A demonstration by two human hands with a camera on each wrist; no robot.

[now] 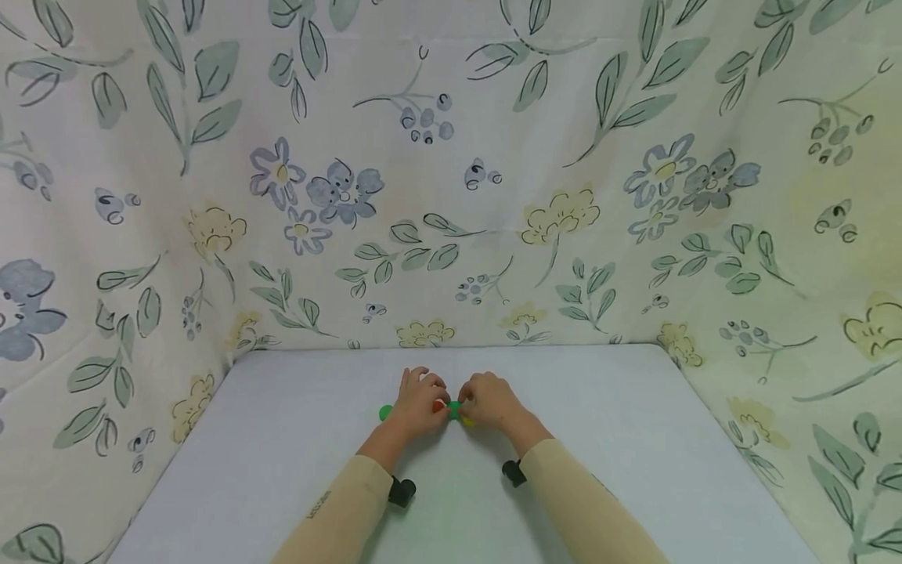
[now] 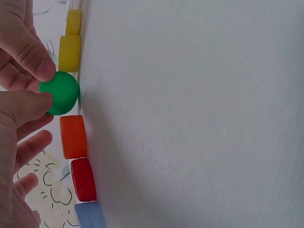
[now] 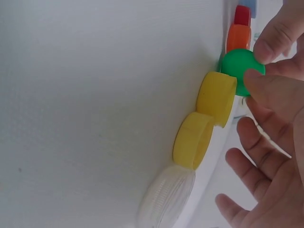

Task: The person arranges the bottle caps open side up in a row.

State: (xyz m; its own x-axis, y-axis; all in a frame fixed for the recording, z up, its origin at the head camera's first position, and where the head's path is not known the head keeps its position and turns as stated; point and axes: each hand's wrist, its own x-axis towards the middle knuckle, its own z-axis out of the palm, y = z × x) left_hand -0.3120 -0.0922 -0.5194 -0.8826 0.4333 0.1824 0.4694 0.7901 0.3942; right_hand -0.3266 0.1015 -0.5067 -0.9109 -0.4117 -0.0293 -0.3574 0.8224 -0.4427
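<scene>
A green bottle cap (image 2: 65,93) stands on its edge, its round flat face toward the wrist cameras. My left hand (image 1: 419,406) pinches it from one side, thumb over the face. From the other side my right hand (image 1: 492,402) pinches the same cap, thumb against its rim. In the left wrist view an orange cap (image 2: 73,137), a red cap (image 2: 83,179) and a blue piece (image 2: 90,215) line up beside it. Toward the right hand, two yellow caps (image 3: 216,99) and a clear ridged lid (image 3: 167,197) continue the row.
Another green round piece (image 1: 385,412) lies left of my left hand on the white table (image 1: 296,439). A floral cloth (image 1: 451,196) hangs behind the table's far edge and along both sides. Dark wrist cameras (image 1: 402,492) sit under the sleeves.
</scene>
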